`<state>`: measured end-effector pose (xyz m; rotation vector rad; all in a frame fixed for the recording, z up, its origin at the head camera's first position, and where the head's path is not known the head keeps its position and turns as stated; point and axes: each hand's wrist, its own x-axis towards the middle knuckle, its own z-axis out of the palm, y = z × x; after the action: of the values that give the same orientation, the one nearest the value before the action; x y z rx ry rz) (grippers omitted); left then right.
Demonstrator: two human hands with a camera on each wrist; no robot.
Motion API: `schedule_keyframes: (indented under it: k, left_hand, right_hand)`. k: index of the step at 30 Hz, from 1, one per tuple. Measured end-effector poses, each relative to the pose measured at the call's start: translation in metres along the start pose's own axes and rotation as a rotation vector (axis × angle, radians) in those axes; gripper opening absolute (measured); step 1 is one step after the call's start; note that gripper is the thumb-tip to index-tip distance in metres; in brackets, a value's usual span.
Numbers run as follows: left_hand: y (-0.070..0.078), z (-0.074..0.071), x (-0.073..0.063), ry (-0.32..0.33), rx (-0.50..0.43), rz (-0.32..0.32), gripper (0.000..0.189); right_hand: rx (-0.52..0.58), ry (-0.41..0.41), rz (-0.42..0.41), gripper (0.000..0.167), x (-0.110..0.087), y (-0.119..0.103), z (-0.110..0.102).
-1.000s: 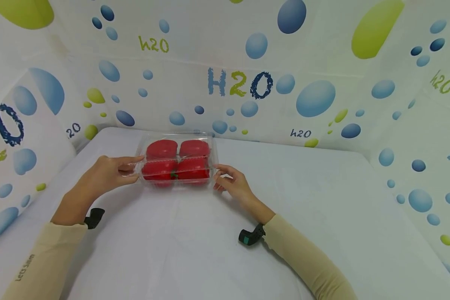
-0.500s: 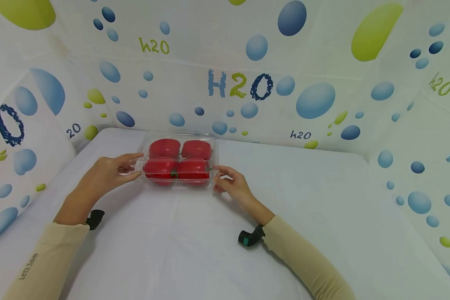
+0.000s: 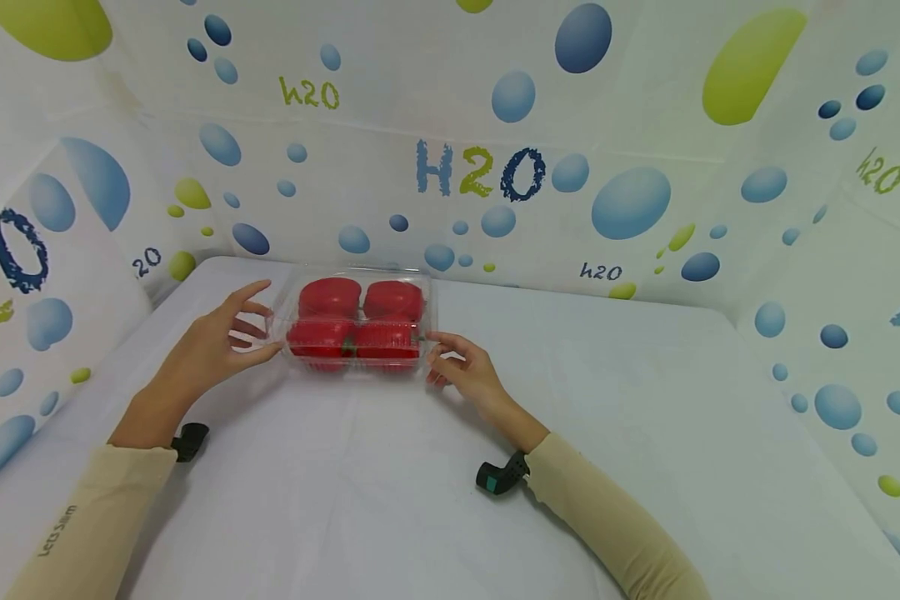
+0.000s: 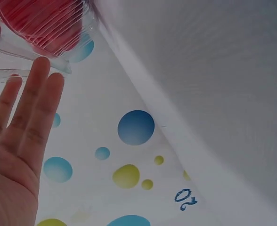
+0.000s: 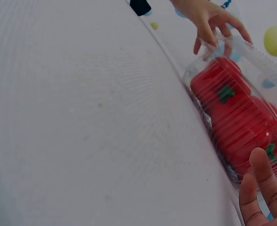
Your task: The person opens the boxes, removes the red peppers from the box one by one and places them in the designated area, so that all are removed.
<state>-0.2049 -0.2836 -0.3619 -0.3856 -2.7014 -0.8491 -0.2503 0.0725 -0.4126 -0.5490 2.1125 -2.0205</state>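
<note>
While the box (image 3: pixel 290 292) sits on the surface (image 3: pixel 367 483) with four red veggies (image 3: pixel 330 298) inside, left hand (image 3: pixel 213 346) is spread at the box's left end; right hand (image 3: pixel 468 371) is at its right end, can't tell if pinching.

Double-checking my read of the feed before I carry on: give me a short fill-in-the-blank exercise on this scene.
In the head view, the clear box shows ____ red items inside.
The box lies ____ the left hand and the right hand.
The leafy tops visible through the box are ____ in colour.
Large lettering near the head view's top centre reads ____.
Missing words: four; between; green; H2O.
</note>
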Motion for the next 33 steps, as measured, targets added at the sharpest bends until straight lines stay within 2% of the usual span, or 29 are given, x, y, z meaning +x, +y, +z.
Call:
schedule_keyframes:
  k: [5,9,17,23,29,33]
  left_hand:
    - [-0.003,0.002,0.003,0.025,-0.047,-0.063,0.109]
    - [-0.006,0.003,0.004,0.032,-0.083,-0.072,0.112]
    - [-0.013,0.011,0.005,-0.008,-0.195,0.005,0.082]
    - [-0.013,0.015,0.003,-0.013,-0.199,0.020,0.060]
    - [-0.013,0.020,0.004,-0.010,-0.179,0.103,0.048]
    - [-0.015,0.021,0.003,-0.005,-0.178,0.119,0.045]
  right_hand:
    - [0.002,-0.005,-0.010,0.038,0.001,0.000,-0.001]
    - [-0.008,-0.007,-0.004,0.038,0.001,0.000,-0.001]
    - [-0.012,0.000,0.009,0.038,0.000,-0.001,-0.002]
    - [0.001,-0.017,0.011,0.039,0.002,0.000,-0.001]
    - [-0.005,-0.032,0.039,0.041,0.004,-0.001,-0.001]
    - [-0.015,-0.039,0.044,0.041,0.005,0.000,-0.001]
